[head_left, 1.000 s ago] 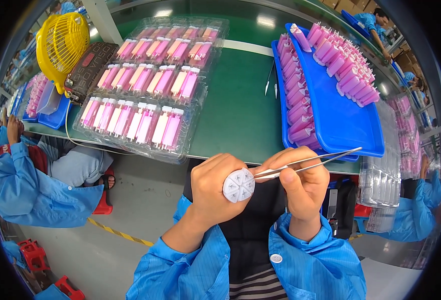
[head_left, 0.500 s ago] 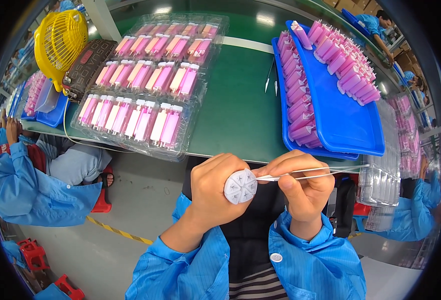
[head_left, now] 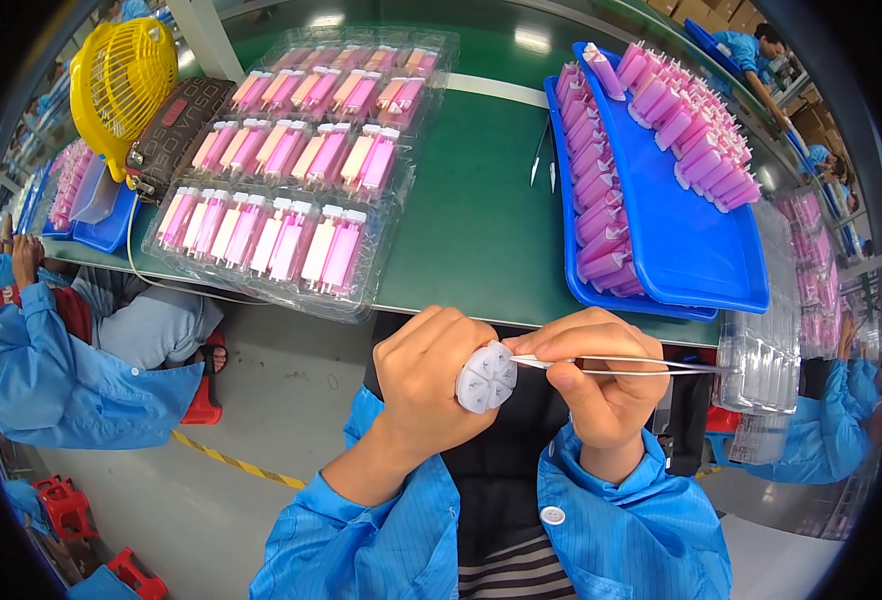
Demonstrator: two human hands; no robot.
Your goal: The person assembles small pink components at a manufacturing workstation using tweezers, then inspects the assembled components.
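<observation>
My left hand point(head_left: 423, 375) is closed around a white round part point(head_left: 487, 377) whose face is divided into wedge-shaped segments with small star-like marks. Whatever lies behind that face is hidden in the fist. In my right hand point(head_left: 601, 380) is a pair of metal tweezers point(head_left: 651, 368), pinched between thumb and fingers. Their pale tips reach the upper right rim of the round part; whether they grip anything cannot be made out. Both hands are in front of the table's near edge.
Clear plastic trays point(head_left: 291, 180) of pink and cream pieces lie on the green table point(head_left: 471, 200). Stacked blue trays point(head_left: 701, 270) hold many pink pieces point(head_left: 701, 140). More tweezers point(head_left: 538, 165) lie beside them. A yellow fan point(head_left: 126, 85) and brown bag point(head_left: 176, 130) stand left. Co-workers sit nearby.
The round part has turned in my left hand and shifted slightly right. My right hand has moved a little, and the tweezers' back ends point lower.
</observation>
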